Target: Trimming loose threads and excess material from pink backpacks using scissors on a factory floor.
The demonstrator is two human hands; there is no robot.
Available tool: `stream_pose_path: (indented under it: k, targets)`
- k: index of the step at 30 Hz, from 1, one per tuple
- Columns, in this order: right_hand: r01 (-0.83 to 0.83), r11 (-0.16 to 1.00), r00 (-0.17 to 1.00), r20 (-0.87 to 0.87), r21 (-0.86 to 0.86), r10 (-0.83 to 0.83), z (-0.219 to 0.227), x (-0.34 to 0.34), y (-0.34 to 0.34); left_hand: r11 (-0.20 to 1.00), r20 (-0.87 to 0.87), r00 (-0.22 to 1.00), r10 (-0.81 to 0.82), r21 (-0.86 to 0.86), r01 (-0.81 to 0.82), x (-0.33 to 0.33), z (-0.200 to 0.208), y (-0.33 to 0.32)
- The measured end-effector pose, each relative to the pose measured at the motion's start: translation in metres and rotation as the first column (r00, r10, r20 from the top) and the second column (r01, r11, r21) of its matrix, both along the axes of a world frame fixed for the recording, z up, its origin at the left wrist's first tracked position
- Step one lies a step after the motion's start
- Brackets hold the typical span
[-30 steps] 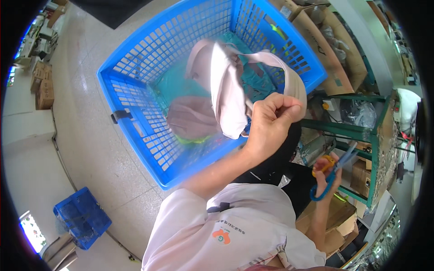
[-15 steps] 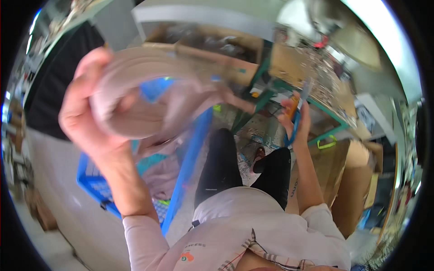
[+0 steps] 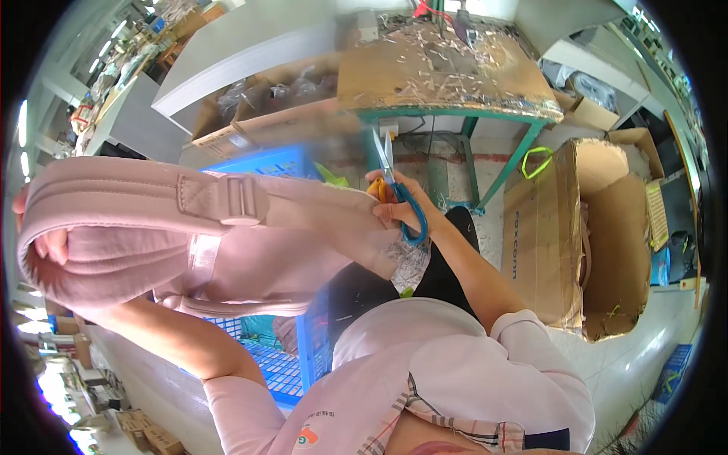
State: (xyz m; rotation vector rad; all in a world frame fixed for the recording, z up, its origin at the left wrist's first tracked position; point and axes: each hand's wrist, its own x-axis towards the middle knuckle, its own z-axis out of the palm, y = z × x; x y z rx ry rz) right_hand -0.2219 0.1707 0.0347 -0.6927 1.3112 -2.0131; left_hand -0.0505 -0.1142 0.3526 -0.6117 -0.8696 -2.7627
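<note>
Bright indoor light. Strip lights (image 3: 23, 125) glow at far left; the lower-left edge is blown out white. The floor (image 3: 641, 353) shines at right. Lines bow toward black corners. The bag (image 3: 250, 262) looks mostly crisp, the basket (image 3: 262, 161) hazy.

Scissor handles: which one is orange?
The left handle, next to the pink bag; the right handle is blue and sits lower in view.

Left grip (image 3: 54, 244) curls far outward, right grip (image 3: 416, 195) closer in.
</note>
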Motion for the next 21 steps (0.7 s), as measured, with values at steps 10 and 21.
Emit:
stream_pose_path:
  k: [10,21]
  targets:
    - [0.154,0.985,0.963,0.214,0.072,-0.166,0.013,0.026,0.06,-0.313,-0.414,0.744,0.525,-0.906,-0.284,-0.023,-0.134,0.008]
    - [-0.021,0.993,0.998,0.059,0.119,0.014,0.05,0.051,0.062,-0.134,-0.146,0.844,0.516,-0.987,-0.089,-0.077,-0.196,0.007]
